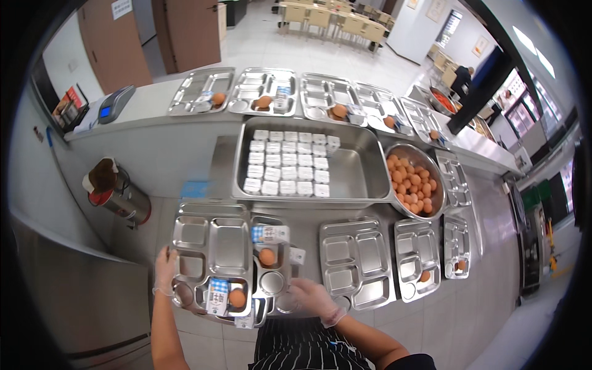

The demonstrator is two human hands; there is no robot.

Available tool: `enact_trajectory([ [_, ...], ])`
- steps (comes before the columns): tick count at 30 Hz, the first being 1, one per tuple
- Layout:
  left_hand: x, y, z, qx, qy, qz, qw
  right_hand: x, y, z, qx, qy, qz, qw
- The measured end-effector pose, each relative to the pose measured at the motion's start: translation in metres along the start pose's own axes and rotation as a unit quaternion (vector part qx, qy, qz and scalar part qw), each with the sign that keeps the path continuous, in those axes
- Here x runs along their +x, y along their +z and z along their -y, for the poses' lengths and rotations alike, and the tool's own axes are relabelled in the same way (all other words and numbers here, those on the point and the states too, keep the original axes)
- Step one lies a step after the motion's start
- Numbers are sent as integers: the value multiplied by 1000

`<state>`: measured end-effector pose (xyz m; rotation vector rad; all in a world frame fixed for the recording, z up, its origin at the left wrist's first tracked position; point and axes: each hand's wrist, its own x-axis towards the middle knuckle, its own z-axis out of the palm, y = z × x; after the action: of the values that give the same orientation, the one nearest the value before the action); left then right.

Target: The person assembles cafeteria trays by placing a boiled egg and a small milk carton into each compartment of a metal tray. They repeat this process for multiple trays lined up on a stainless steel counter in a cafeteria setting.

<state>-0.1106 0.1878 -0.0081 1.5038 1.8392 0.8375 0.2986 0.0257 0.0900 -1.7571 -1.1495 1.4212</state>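
Observation:
Both hands wear clear plastic gloves. At the left edge of a steel compartment tray (230,243), my left hand (164,271) is closed on the rim. That tray carries a blue-and-white drink carton (217,297) and a brown egg (237,298). It overlaps other trays stacked beneath, one of which shows a carton (270,234) and an egg (266,256). My right hand (313,299) grips the right edge of a lower tray (287,302) in this stack, its fingertips partly hidden. Another small carton (297,256) shows by the stack's right side.
Beyond the stack stand a deep steel pan (357,163) with rows of white cartons and a steel bowl (441,206) of brown eggs. More trays (356,262) lie to the right. Several trays with eggs line the far counter (154,102). A bin (126,197) stands left.

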Motion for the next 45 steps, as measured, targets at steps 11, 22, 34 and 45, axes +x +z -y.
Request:
enact_trajectory([
  [11,-70,25,-170,-80,196,-224,951,-17,-208,-136,46,-47,-359,931],
  [22,-192,278,-341,-73,204,224,950,-34,-412,-140,6,-109,-473,874],
  [34,-215,335,-294,154,212,108,959,112,-412,-67,-146,-331,-372,855],
  [45,-230,329,-240,94,-64,86,990,292,-296,66,-426,-338,-259,798],
])
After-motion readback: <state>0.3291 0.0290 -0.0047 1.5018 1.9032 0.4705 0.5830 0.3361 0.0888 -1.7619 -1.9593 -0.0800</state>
